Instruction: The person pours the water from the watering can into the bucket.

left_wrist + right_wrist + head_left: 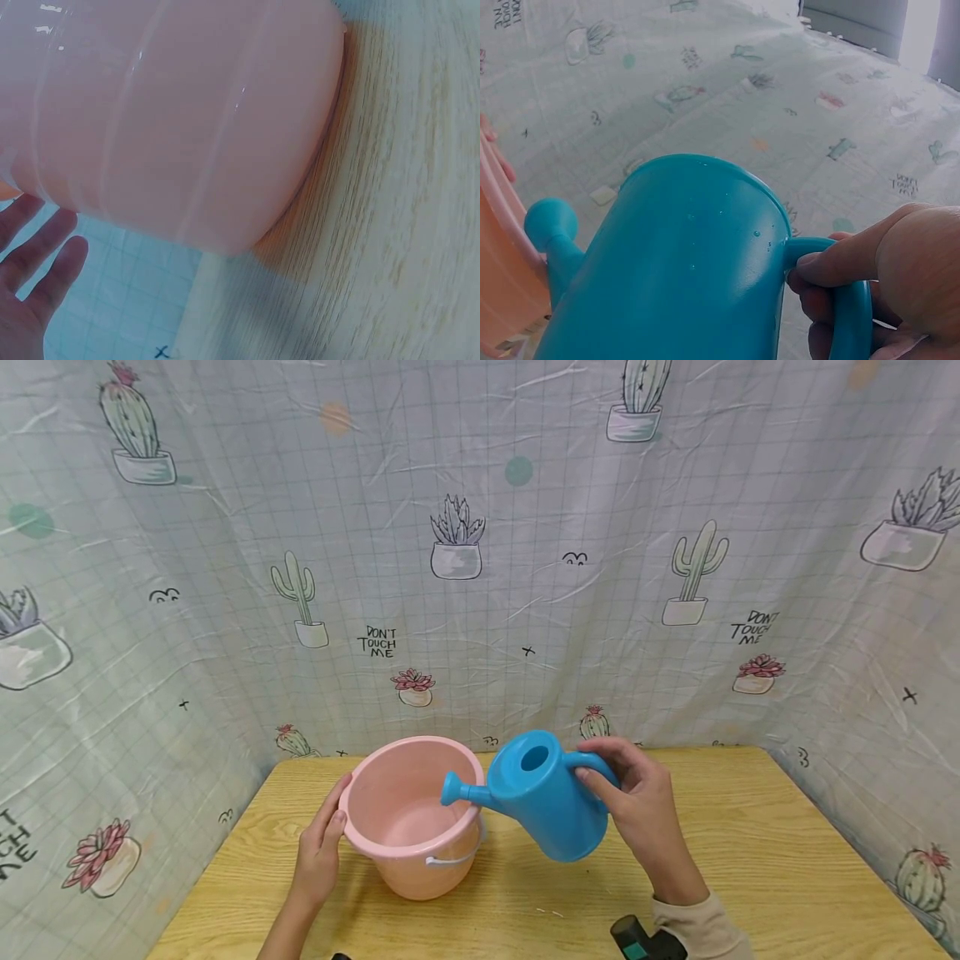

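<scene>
A pink bucket [416, 870] with a pale handle [455, 860] stands on the wooden table. My left hand [318, 852] rests against the left of its rim; the left wrist view shows fairly straight fingers [56, 274] along the bucket's outer wall. My right hand [637, 797] holds a blue watering can [558, 818] by its loop handle, fingers curled round it. The can leans left in the air, and its spout head [452, 788] reaches over the bucket's right rim. Droplets dot the can's side [705, 247] in the right wrist view.
The wooden table [750, 860] extends to both sides. A cactus-print sheet [517, 593] hangs behind and along both sides. Small whitish marks [550, 912] lie near the table's front, and a dark device [648, 941] sits by the right wrist.
</scene>
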### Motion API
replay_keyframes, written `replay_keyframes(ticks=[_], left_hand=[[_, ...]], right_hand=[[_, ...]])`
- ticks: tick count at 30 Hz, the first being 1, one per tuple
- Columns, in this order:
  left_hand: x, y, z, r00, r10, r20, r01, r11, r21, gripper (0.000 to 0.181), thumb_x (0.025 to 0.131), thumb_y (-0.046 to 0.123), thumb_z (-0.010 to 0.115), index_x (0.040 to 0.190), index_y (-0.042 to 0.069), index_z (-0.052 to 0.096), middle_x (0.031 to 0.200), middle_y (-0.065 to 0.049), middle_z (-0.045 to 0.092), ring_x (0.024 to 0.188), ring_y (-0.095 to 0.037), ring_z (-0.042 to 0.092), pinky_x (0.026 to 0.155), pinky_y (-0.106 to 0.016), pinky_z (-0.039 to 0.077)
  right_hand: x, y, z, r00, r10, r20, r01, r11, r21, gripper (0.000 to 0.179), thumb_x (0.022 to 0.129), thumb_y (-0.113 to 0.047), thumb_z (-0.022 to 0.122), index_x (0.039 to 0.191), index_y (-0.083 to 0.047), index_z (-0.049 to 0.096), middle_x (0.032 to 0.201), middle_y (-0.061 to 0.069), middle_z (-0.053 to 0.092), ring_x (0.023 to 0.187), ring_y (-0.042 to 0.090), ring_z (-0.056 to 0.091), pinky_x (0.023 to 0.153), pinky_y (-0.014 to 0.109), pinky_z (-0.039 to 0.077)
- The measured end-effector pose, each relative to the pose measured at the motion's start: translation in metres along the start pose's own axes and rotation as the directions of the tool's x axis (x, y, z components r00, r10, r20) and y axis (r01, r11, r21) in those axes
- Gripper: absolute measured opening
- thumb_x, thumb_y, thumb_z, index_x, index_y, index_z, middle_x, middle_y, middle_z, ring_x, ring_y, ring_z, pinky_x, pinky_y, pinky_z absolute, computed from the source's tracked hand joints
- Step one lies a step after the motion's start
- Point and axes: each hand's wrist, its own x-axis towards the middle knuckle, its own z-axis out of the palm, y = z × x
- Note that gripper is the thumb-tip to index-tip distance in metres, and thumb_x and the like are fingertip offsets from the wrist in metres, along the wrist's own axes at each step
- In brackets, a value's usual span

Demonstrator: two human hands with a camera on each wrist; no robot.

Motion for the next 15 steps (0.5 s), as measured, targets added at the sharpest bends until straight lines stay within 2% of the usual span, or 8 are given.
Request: replay_keyframes(ticks=[15], left_hand=[[0.0042,-0.0048,-0.0006,1.0,0.018,0.01,-0.018,1.0,-0.021,0.046,0.102,0.003,0.034,0.148,0.008,0.039,0.147,-0.02,0.044,0.131,0.007,0.044,0.101,-0.005,0.037]], right_hand=[[0.002,0.0013,0.0027,1.0,-0.016,0.003,0.016,1.0,-0.002,0.026,0.089,-0.004,0.066,0.114,-0.004,0.064,0.104,-0.008,0.067,0.095,0.005,0.063,0.084,0.017,0.052]])
